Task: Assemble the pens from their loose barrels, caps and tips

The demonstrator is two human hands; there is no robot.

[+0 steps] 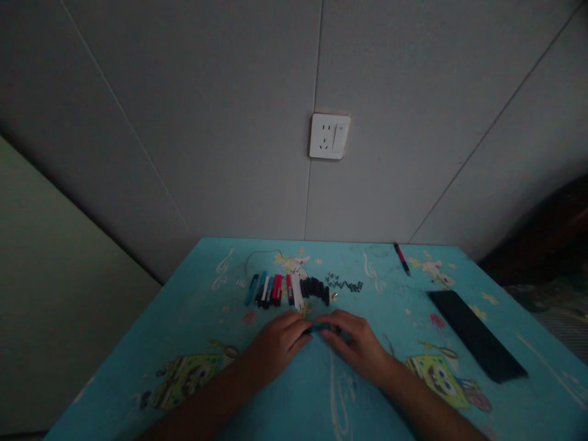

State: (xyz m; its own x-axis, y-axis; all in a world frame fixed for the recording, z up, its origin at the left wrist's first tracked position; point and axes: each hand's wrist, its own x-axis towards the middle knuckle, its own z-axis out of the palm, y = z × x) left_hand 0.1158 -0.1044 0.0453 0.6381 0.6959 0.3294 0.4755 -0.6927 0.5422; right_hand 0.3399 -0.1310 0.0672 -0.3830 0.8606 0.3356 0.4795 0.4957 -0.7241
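Both hands meet at the middle of the table, over a short blue pen-like barrel with dark ends. My left hand pinches its left end between thumb and fingers. The other end is gripped by my right hand, whose fingers partly cover it. Just beyond the hands lies a row of blue and red barrels, with slim white sticks beside them. Several short black pieces continue the row to the right. Small dark bits, too small to name, are scattered past those.
A red and black pen lies near the back edge. On the right rests a long dark flat case or board. The table has a blue cartoon-printed cover and stands against a grey wall with a white socket.
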